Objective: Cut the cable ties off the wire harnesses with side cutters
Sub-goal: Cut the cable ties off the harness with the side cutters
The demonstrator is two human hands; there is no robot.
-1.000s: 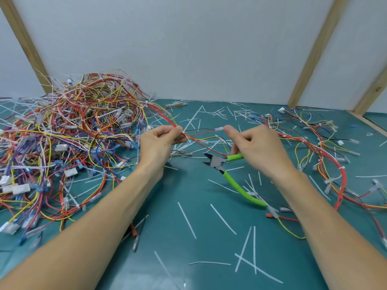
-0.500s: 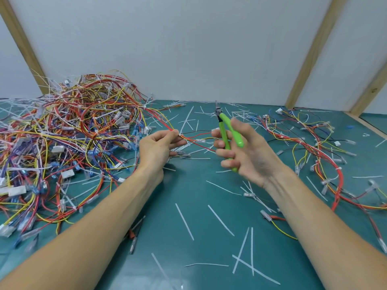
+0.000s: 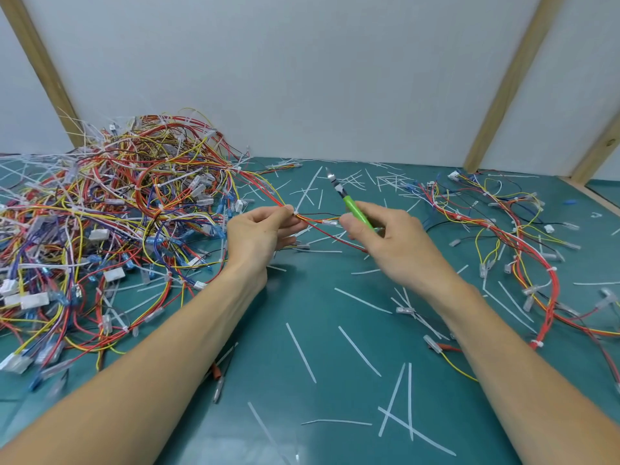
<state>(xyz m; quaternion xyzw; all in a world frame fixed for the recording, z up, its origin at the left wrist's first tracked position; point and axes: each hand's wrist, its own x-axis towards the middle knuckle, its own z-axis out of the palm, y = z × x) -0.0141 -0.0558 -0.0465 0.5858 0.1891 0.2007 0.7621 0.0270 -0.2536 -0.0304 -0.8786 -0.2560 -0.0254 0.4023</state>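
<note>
My left hand (image 3: 258, 233) pinches a red and yellow wire harness (image 3: 318, 220) at a small white cable tie (image 3: 296, 213), lifted above the mat. My right hand (image 3: 385, 239) grips the green-handled side cutters (image 3: 352, 204), their jaws pointing up and away to the left, just right of the held harness. The harness runs from a big tangled pile of harnesses (image 3: 117, 223) on the left, across to my right hand, where its end is hidden.
A teal mat (image 3: 318, 330) covers the table, strewn with several cut white tie strips (image 3: 300, 352). More harnesses (image 3: 523, 250) lie spread at the right. A white wall with wooden battens (image 3: 506, 85) closes off the back.
My right hand picked the cutters up off the mat, raised them upright, and has now tilted them toward the harness. My left hand kept its pinch on the harness.
</note>
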